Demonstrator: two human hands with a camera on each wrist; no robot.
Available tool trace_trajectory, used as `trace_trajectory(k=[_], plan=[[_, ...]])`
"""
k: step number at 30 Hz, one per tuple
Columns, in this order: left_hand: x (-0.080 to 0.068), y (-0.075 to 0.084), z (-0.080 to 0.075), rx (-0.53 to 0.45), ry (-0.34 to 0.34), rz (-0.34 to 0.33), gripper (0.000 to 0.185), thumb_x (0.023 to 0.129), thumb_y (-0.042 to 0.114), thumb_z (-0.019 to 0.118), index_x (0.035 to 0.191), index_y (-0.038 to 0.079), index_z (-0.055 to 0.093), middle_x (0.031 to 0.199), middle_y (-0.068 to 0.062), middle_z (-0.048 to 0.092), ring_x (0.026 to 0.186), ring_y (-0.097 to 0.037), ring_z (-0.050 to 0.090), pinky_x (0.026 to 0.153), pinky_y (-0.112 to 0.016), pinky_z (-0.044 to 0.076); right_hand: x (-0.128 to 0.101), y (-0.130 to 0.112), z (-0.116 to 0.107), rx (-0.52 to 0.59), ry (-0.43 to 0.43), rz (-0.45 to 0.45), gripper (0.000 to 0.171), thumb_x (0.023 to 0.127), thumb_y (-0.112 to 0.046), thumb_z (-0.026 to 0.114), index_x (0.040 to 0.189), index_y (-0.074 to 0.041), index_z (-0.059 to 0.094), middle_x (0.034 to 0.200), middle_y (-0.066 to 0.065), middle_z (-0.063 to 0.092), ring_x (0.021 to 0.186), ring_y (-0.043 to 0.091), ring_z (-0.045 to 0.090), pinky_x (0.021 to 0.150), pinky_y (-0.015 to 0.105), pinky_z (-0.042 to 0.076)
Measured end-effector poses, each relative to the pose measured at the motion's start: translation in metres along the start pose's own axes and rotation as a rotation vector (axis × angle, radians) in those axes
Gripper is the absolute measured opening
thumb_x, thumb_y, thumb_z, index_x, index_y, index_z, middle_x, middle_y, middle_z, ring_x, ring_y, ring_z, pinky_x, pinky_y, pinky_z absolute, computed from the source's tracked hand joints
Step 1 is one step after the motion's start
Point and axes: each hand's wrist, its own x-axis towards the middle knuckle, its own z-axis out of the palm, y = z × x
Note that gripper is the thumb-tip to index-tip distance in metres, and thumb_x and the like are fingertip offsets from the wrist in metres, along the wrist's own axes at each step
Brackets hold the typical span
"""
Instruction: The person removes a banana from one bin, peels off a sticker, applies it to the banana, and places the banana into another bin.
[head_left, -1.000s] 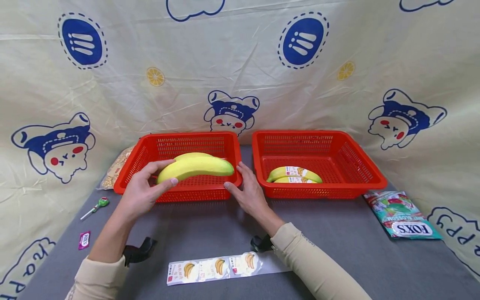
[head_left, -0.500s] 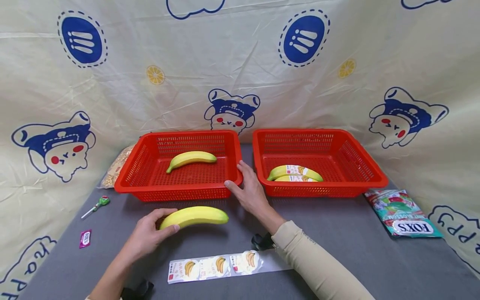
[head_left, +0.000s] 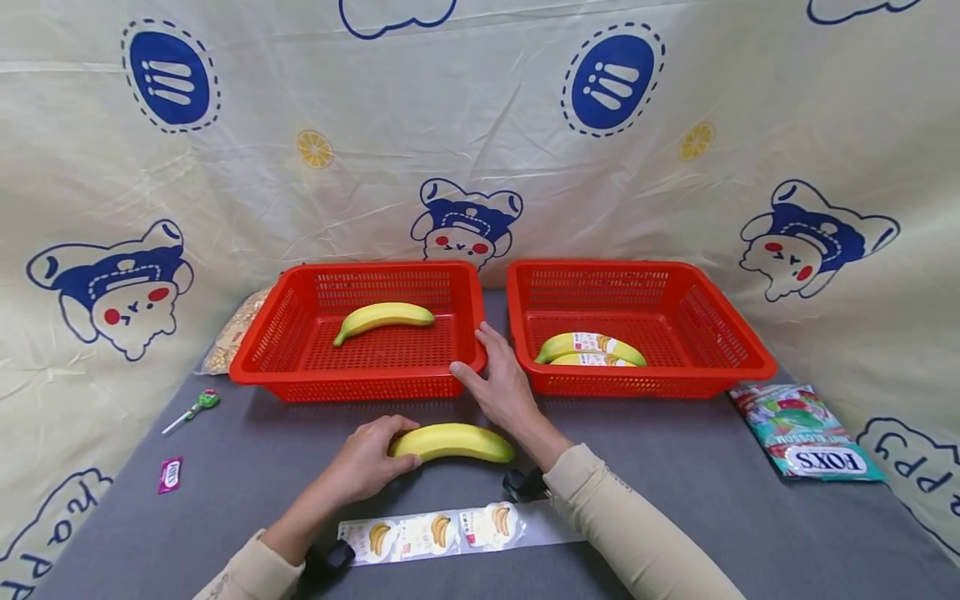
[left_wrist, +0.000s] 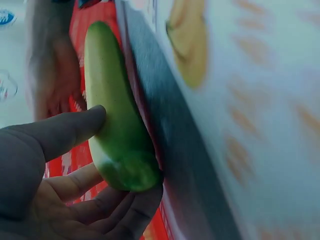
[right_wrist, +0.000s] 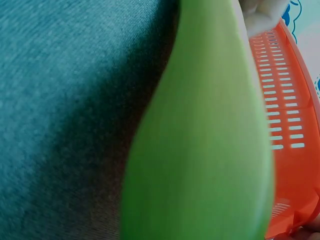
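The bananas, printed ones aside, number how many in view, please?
4: one banana in the left hand, another banana in the left basket, and two labelled bananas in the right basket, where more may be hidden.

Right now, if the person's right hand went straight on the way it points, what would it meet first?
Probably the red perforated plastic basket on the left, at its near right corner; the right hand sits close beside it there. Whether they touch is unclear in the head view.

Head: high, facing forward and down across table [head_left: 712, 458]
Left wrist: near, sideways along banana [left_wrist: 112, 120]
Right wrist: nearest
Shared by all: banana
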Motion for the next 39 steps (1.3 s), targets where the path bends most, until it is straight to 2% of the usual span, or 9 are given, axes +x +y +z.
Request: trace_trajectory(k=[5,11,19,32,39], plan=[[0.012,0.011,0.013,0.026,-0.054,0.07,0.035,0.076,0.017,0.076,0.108,0.009,0.065,0.092,-0.001,0.062,0.078,-0.012,0.05,0.07,-0.03,0.04,0.0,0.0,0.001,-0.008,-0.002,-0.011,0.074,0.085,-0.041,0.066,0.146,-0.013,0.033,0.156,0.0,0.025,0.141,0.024,0.031,0.109,0.045,0.034],[0.025,0.024,0.024,0.049,-0.083,0.144,0.035,0.077,0.02,0.075,0.109,0.007,0.064,0.092,-0.002,0.061,0.076,-0.012,0.049,0.068,-0.028,0.038,0.0,0.0,0.001,-0.012,0.003,-0.016,0.075,0.084,-0.04,0.066,0.146,-0.012,0.033,0.156,0.002,0.026,0.14,0.025,0.032,0.107,0.044,0.037],[0.036,0.035,0.032,0.059,-0.108,0.158,0.038,0.078,0.021,0.075,0.111,0.009,0.061,0.098,-0.003,0.061,0.081,-0.014,0.05,0.072,-0.029,0.04,-0.001,-0.001,0.001,-0.01,0.013,-0.025,0.076,0.083,-0.041,0.067,0.146,-0.013,0.033,0.156,0.002,0.026,0.14,0.026,0.033,0.106,0.043,0.038],[0.038,0.037,0.032,0.058,-0.111,0.163,0.041,0.077,0.021,0.076,0.114,0.009,0.06,0.104,-0.005,0.061,0.087,-0.016,0.052,0.077,-0.033,0.043,-0.001,-0.001,0.001,0.008,0.014,-0.023,0.074,0.084,-0.037,0.067,0.145,-0.011,0.034,0.156,0.002,0.026,0.14,0.027,0.033,0.105,0.044,0.039],[0.029,0.042,0.019,0.063,-0.066,0.163,0.046,0.077,0.027,0.075,0.117,0.011,0.06,0.106,-0.006,0.06,0.095,-0.018,0.051,0.084,-0.039,0.044,0.0,0.0,0.001,0.011,0.02,-0.028,0.071,0.086,-0.036,0.066,0.144,-0.009,0.035,0.155,0.003,0.027,0.139,0.026,0.034,0.105,0.043,0.04]])
